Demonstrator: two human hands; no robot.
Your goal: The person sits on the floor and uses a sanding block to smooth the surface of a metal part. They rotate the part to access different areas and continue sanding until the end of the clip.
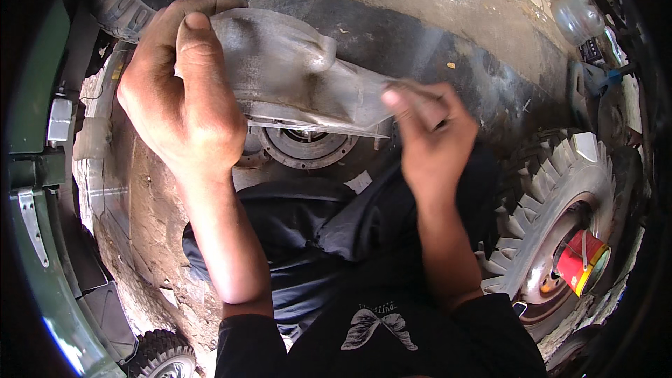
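Raised in front of me is a grey cast-metal housing (280,63), broad at the left and tapering to the right, with a rounded boss and a thin flat flange along its lower edge. My left hand (192,91) grips the broad end, thumb on the near face and fingers over the top. At the narrow end, my right hand (437,126) is closed with its thumb against the metal; its fingers are slightly blurred and partly hidden. Below the housing, a round metal part (308,157) with a ring of small holes lies on the floor, partly covered.
A tyre (133,0) with a green rim stands at the far left. To my right, a chunky-treaded wheel (553,217) has a red and yellow tin (583,262) on its rim. A clear plastic bottle (579,15) is farther back. Green metal bodywork (35,238) lines the left.
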